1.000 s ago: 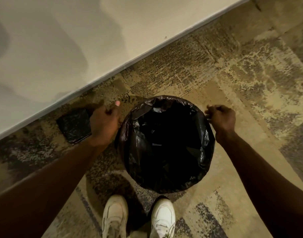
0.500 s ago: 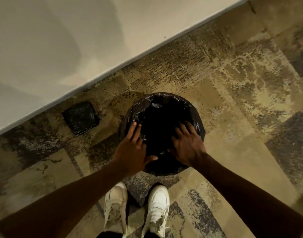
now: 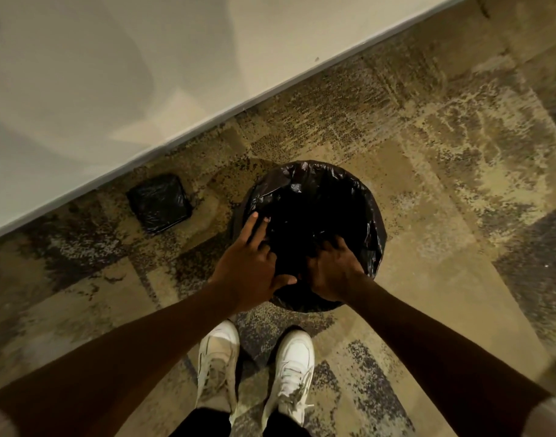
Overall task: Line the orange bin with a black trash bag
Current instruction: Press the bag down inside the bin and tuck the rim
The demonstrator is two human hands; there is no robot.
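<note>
A round bin stands on the floor in front of my feet, wholly covered by a black trash bag (image 3: 355, 197) folded over its rim; no orange shows. My left hand (image 3: 250, 266) lies flat with fingers spread over the near left part of the opening, fingertips on the bag's plastic. My right hand (image 3: 333, 269) reaches into the near right side of the opening, fingers spread and pressing down on the bag inside. Neither hand closes on anything.
A folded black plastic packet (image 3: 159, 203) lies on the patterned carpet to the left of the bin. A white wall with a baseboard (image 3: 239, 105) runs diagonally behind. My white shoes (image 3: 254, 373) stand just short of the bin.
One second ago my hands were at the bin's left and right rim. They have moved inward to the near side of the opening and now press on the bag inside.
</note>
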